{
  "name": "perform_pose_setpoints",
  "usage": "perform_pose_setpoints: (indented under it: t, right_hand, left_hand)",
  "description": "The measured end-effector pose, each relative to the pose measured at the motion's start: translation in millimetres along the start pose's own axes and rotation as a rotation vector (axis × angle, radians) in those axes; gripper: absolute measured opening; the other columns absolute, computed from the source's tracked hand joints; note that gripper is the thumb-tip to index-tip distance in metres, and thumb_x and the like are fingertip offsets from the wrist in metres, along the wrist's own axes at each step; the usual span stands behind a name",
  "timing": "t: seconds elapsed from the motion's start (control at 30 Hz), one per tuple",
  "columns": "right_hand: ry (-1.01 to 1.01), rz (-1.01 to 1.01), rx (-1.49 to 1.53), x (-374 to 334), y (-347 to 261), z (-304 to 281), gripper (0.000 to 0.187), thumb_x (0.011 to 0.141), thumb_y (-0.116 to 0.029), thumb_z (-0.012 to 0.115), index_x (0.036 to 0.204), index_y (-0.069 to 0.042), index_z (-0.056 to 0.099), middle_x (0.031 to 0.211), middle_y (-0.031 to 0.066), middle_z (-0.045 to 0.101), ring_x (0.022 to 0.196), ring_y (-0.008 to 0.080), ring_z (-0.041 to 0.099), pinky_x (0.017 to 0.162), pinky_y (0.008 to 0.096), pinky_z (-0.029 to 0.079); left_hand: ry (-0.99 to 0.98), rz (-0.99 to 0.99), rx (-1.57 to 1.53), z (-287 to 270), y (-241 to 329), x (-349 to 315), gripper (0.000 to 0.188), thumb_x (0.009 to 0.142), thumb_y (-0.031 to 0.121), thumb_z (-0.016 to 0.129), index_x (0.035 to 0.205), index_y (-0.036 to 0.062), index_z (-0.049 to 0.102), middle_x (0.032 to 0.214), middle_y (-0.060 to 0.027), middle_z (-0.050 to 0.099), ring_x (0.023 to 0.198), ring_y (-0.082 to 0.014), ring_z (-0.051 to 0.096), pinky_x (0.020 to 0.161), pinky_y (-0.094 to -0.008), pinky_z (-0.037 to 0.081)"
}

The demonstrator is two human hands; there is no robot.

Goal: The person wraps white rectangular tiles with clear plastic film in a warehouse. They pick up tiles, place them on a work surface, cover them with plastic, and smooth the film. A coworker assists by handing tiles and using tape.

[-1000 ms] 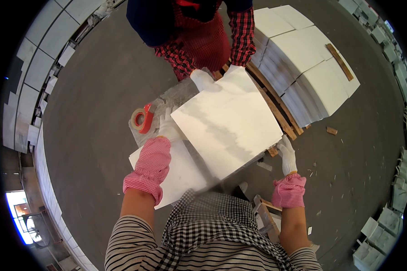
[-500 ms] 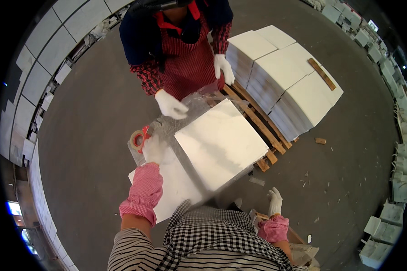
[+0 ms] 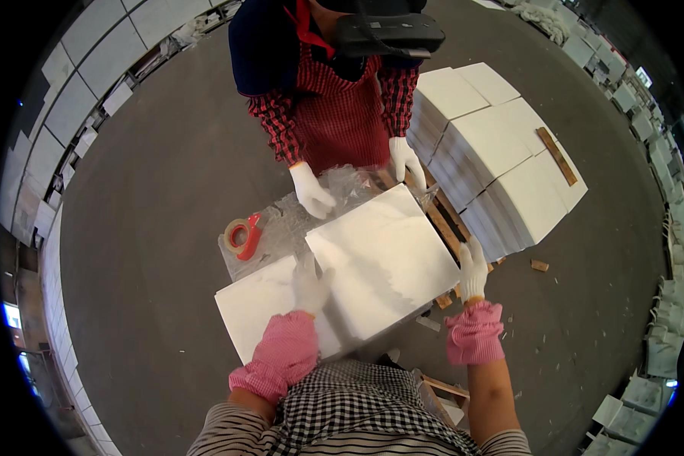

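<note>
A stack of large white sheets lies in front of me. My left hand, in a white glove, is at the stack's left side with its fingers extended, over a lower white stack. At the right corner is my gloved right hand, fingers stretched out and nothing visible in them; whether it touches the sheets I cannot tell. A red tape dispenser with a tan roll rests on clear plastic film. Across from me, a co-worker's gloved hands are near the far edge of the stack.
Tall stacks of white sheets stand at the far right, with a wooden strip on top. Wooden slats of a pallet show beside my stack. A wood scrap lies on the floor. The co-worker in a red apron stands opposite.
My left hand has moved right, away from the tape dispenser, to the stack's left side. My right hand has risen from low right to the right corner. The co-worker's hands appear further right.
</note>
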State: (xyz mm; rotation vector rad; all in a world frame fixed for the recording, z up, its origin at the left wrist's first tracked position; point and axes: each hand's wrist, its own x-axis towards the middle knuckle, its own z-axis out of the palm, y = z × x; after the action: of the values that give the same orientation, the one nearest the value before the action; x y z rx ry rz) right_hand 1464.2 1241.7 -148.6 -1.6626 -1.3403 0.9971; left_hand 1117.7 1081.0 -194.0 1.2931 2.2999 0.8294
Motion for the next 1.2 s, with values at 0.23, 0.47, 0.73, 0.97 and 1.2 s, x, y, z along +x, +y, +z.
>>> perform_pose_setpoints:
  t: [0.23,0.47,0.73,0.97,1.2]
  right_hand:
    - [-0.438,0.197,-0.327,106.7,3.3,60.3,0.078,0.096,-0.057,0.065,0.147,0.001,0.056,0.146,0.0291,0.059,0.136,0.0398,0.059,0.109,0.0424,0.047]
    - [-0.577,0.290,0.038,181.6,81.5,130.9,0.061,0.096,-0.041,0.072,0.141,0.000,0.061,0.134,0.0136,0.067,0.116,0.0261,0.064,0.100,0.0354,0.050]
    - [-0.687,0.346,0.579,183.7,34.6,146.8,0.041,0.096,-0.010,0.076,0.134,0.002,0.066,0.114,0.0050,0.073,0.093,0.0154,0.067,0.084,0.0297,0.054]
    - [-0.569,0.262,0.408,184.5,20.1,121.3,0.037,0.093,-0.004,0.071,0.129,0.004,0.068,0.109,0.0067,0.074,0.089,0.0130,0.067,0.079,0.0284,0.054]
    - [-0.554,0.454,0.530,174.8,9.3,109.0,0.014,0.095,-0.005,0.068,0.109,-0.007,0.070,0.087,-0.0056,0.062,0.074,0.0081,0.058,0.067,0.0240,0.047]
  left_hand:
    - [-0.059,-0.095,-0.062,-9.7,11.0,-42.3,0.070,0.093,0.032,0.074,0.148,-0.0047,0.050,0.147,-0.0289,0.056,0.138,-0.0459,0.050,0.118,-0.0504,0.039]
    - [-0.142,-0.265,0.052,-32.1,45.0,-47.9,0.074,0.095,0.035,0.074,0.150,-0.0057,0.048,0.151,-0.0301,0.053,0.142,-0.0460,0.047,0.120,-0.0495,0.038]
    - [-0.138,-0.503,0.018,-18.7,91.0,-65.3,0.072,0.096,0.034,0.073,0.152,-0.0037,0.047,0.152,-0.0307,0.051,0.142,-0.0457,0.046,0.119,-0.0492,0.039]
    - [0.032,-0.180,0.143,11.6,145.0,-41.1,0.074,0.091,0.033,0.077,0.152,-0.0004,0.049,0.153,-0.0261,0.051,0.143,-0.0434,0.047,0.119,-0.0512,0.039]
    - [-0.041,0.351,0.776,17.0,257.8,98.3,0.067,0.084,0.034,0.079,0.144,0.0110,0.059,0.145,-0.0172,0.055,0.146,-0.0380,0.040,0.118,-0.0501,0.035]
